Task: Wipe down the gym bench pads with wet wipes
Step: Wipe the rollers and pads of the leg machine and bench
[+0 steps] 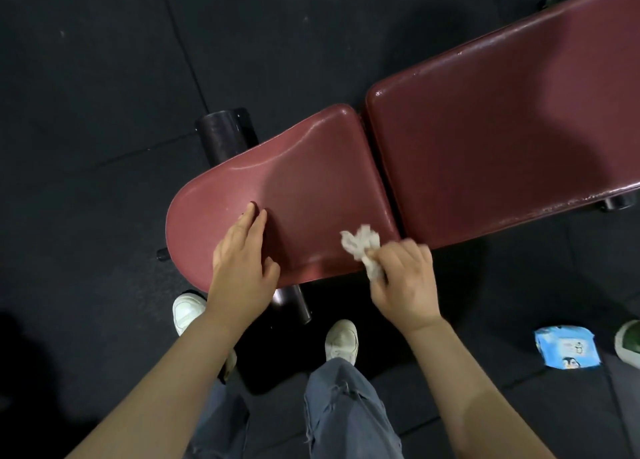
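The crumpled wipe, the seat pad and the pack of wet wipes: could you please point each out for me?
crumpled wipe (360, 242), head view, on its loose bunched end.
seat pad (311, 181), head view, on bare red upholstery at its middle.
pack of wet wipes (566, 351), head view, on its blue printed top.

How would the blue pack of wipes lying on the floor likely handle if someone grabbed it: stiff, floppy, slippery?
The pack of wipes looks like a soft film pouch with wrinkled edges, so it would probably flex and sag rather than hold its shape. Its glossy wrapper may be a little slippery. It lies flat on the floor, so it is unlikely to roll or tip.
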Demonstrator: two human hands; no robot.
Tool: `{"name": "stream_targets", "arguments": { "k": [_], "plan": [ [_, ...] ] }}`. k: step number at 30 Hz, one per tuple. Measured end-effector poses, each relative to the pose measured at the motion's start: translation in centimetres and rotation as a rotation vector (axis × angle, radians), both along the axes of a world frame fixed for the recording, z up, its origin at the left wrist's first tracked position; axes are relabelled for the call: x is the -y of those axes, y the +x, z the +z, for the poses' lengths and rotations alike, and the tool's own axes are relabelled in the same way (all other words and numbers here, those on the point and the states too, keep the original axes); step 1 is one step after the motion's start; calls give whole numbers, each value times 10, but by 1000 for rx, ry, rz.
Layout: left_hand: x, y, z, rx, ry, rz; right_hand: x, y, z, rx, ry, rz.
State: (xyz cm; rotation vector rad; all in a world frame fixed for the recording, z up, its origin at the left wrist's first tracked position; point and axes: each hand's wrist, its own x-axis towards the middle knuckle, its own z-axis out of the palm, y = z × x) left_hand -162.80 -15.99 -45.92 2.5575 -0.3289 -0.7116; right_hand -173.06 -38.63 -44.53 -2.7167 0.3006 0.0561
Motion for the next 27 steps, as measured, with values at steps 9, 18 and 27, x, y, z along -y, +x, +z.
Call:
{"name": "stream_targets", "arguments": {
  "k": [9, 18, 27],
  "plan": [
    [-1, -2, 1, 0, 38, -35, 8, 216, 5, -73, -225, -87],
    [13, -10, 7, -49, 78, -6, -15, 16, 12, -60, -44, -474],
    [12, -17, 33, -87, 174, -151, -21, -79, 28, -571, 205, -599]
  ]
}}
